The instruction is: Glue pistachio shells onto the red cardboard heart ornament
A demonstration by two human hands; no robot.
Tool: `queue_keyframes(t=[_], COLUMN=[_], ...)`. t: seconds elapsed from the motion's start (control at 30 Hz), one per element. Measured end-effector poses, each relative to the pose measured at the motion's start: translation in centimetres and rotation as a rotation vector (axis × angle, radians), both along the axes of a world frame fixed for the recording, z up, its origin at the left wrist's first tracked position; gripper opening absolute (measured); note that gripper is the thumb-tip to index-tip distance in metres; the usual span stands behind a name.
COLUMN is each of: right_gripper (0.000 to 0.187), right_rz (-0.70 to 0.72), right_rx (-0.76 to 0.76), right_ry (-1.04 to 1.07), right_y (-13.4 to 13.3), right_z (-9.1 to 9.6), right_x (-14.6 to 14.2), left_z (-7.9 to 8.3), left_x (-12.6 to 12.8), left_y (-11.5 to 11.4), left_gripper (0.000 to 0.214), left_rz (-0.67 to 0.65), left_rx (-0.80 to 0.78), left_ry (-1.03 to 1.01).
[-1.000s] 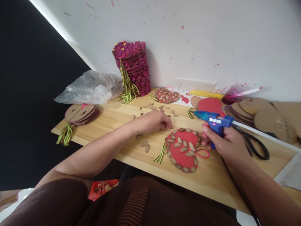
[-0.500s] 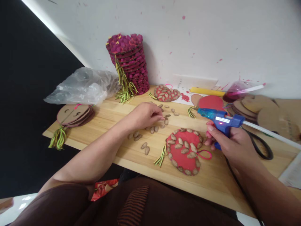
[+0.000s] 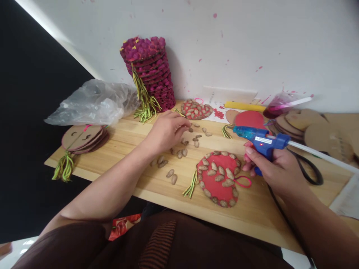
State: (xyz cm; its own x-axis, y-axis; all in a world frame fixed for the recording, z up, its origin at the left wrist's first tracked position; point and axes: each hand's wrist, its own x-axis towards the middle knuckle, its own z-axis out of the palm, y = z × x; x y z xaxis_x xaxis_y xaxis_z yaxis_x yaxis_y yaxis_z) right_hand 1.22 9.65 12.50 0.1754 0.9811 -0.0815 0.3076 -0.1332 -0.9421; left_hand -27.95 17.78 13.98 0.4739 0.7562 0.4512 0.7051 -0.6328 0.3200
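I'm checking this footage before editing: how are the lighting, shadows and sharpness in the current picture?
Head view: soft light on the white wall, a faint shadow right of the purple cylinder; pale highlights on the clear plastic bag; slight softness overall, though nut-like pieces on the red heart are distinguishable.

Looks like a craft-making workspace; hard to tell whether in a home or a studio. Recognisable by a wooden tabletop against a white wall splashed with pink, and by a blue glue gun, loose peanuts, a red heart edged with the same, stacked cardboard shapes, a magenta-stained clear cup and a tasselled purple cylinder.
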Motion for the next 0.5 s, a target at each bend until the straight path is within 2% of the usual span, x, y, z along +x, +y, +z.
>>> queue_keyframes(t=[0.1,0.23,0.4,0.5], right_gripper=[0.039,0.037,0.036,0.034], right_rz=[0.010,0.020,0.011,0.021], right_rx=[0.001,0.001,0.009,0.005], right_ry=[0.005,-0.012,-0.021,-0.044], right_y=[-0.04,-0.01,0.06,0.04], right_z=[0.06,-0.06,-0.15,-0.07], right_x=[-0.04,0.02,0.02,0.02], left_z=[-0.43,-0.45,-0.19,-0.17], left_x=[-0.09,0.03,0.20,0.08], left_y=[0.25,0.24,-0.16,-0.20], left_gripper=[0.016,0.013,0.014,0.004], left_rz=[-0.004,-0.018,0.068,0.017], left_rx=[0.022,-0.078,-0.199,-0.299], left_ry=[-0.033,-0.093,-0.140,-0.175])
